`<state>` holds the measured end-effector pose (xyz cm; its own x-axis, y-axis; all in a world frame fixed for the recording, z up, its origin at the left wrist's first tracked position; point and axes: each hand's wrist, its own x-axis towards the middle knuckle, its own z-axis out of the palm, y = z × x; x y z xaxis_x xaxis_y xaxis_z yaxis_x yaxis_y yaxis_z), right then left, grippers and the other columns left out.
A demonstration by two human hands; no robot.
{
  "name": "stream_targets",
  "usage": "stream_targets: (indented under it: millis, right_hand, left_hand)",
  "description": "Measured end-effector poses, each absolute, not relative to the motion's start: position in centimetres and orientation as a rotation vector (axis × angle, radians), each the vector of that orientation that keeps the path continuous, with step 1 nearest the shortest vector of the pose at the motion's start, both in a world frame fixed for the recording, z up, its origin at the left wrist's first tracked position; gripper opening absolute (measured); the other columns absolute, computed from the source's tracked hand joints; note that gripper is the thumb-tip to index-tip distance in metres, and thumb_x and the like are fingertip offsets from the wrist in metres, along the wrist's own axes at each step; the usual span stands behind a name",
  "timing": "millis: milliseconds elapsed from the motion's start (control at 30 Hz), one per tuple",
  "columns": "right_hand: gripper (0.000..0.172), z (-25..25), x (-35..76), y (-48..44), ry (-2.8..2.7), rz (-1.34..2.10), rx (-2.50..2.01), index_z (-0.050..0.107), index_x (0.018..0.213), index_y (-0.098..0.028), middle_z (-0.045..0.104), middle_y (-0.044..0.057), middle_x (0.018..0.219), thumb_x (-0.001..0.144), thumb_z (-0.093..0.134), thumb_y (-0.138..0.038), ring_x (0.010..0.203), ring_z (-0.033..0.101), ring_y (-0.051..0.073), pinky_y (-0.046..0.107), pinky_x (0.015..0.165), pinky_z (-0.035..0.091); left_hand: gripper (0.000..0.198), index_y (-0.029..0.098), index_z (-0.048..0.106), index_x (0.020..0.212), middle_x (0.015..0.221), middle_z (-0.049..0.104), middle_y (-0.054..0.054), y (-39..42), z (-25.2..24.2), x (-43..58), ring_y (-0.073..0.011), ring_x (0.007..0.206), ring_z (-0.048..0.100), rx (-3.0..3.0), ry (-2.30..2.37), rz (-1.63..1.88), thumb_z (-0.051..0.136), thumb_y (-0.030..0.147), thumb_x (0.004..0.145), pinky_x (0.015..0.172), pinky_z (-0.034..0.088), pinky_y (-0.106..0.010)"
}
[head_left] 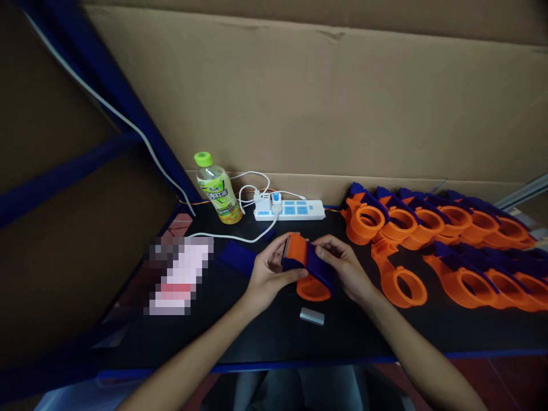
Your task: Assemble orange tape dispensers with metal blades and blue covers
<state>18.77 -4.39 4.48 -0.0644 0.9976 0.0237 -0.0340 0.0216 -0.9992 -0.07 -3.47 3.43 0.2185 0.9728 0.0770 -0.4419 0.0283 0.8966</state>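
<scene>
Between my two hands is an orange and dark-blue tape dispenser (pixel 314 288), held tilted above the black table. My left hand (pixel 266 277) grips its orange end, with the thumb along the near side. My right hand (pixel 342 265) pinches the dark-blue part from the other side. Just below it a small silver metal piece (pixel 312 316) lies on the table. A flat dark-blue piece (pixel 236 258) rests left of my left hand. To the right of my right hand lies an orange dispenser body (pixel 402 285) without a blue part.
Two rows of orange and blue tape dispensers (pixel 428 225) stand at the right. A white power strip (pixel 314 210) with plugs and cables sits at the back, beside a green-capped bottle (pixel 220 194). A cardboard wall (pixel 317 103) closes the rear. A blurred pink item (pixel 184 274) lies left.
</scene>
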Motion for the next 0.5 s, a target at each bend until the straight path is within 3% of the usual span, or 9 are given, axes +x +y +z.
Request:
stream_targets:
  millis: [100, 233, 300, 400, 500]
  right_hand:
    - [0.029, 4.9, 18.9, -5.0, -1.579, 0.837, -1.146, 0.072, 0.114, -0.027, 0.068, 0.007, 0.114, 0.095, 0.062, -0.047, 0.11, 0.062, 0.023, 0.039, 0.099, 0.049]
    - [0.074, 4.9, 18.4, -6.6, -2.071, 0.356, -1.117, 0.045, 0.151, -0.033, 0.051, 0.012, 0.146, 0.085, 0.075, -0.047, 0.135, 0.048, 0.032, 0.053, 0.112, 0.043]
    - [0.082, 4.5, 18.1, -7.7, -2.169, 0.16, -1.16, 0.033, 0.157, -0.034, 0.048, 0.013, 0.15, 0.087, 0.075, -0.039, 0.136, 0.048, 0.034, 0.056, 0.11, 0.044]
    - [0.083, 4.3, 19.1, -10.0, -2.123, -0.032, -1.199, 0.025, 0.159, -0.035, 0.047, 0.014, 0.152, 0.089, 0.069, -0.027, 0.137, 0.048, 0.033, 0.056, 0.107, 0.048]
    - [0.088, 4.9, 22.6, -12.8, -1.9, -0.222, -1.299, 0.03, 0.158, -0.034, 0.049, 0.014, 0.149, 0.083, 0.075, -0.027, 0.134, 0.052, 0.035, 0.055, 0.105, 0.05]
  left_hand:
    - [0.058, 0.023, 0.073, 0.113, 0.113, 0.075, -0.005, -3.1, 3.2, -0.1, -0.024, 0.108, 0.069, 0.887, 0.744, 1.332, 0.093, 0.018, 0.059, 0.098, 0.052, -0.032]
    - [0.04, 0.023, 0.07, 0.106, 0.096, 0.072, 0.001, -2.5, 2.7, -0.3, -0.015, 0.093, 0.069, 0.661, 0.75, 1.4, 0.089, 0.028, 0.07, 0.097, 0.053, -0.033]
    - [0.04, 0.023, 0.069, 0.105, 0.096, 0.071, 0.002, -2.5, 2.7, -0.2, -0.014, 0.091, 0.068, 0.621, 0.742, 1.377, 0.088, 0.027, 0.071, 0.098, 0.053, -0.036]
    - [0.041, 0.022, 0.069, 0.109, 0.108, 0.072, -0.003, -3.0, 3.1, 0.0, -0.0199, 0.105, 0.068, 0.69, 0.66, 1.255, 0.087, 0.031, 0.073, 0.1, 0.053, -0.041]
    - [0.041, 0.018, 0.07, 0.115, 0.124, 0.069, -0.013, -3.4, 3.7, 0.0, -0.0294, 0.119, 0.063, 0.788, 0.54, 1.142, 0.072, 0.047, 0.086, 0.1, 0.053, -0.046]
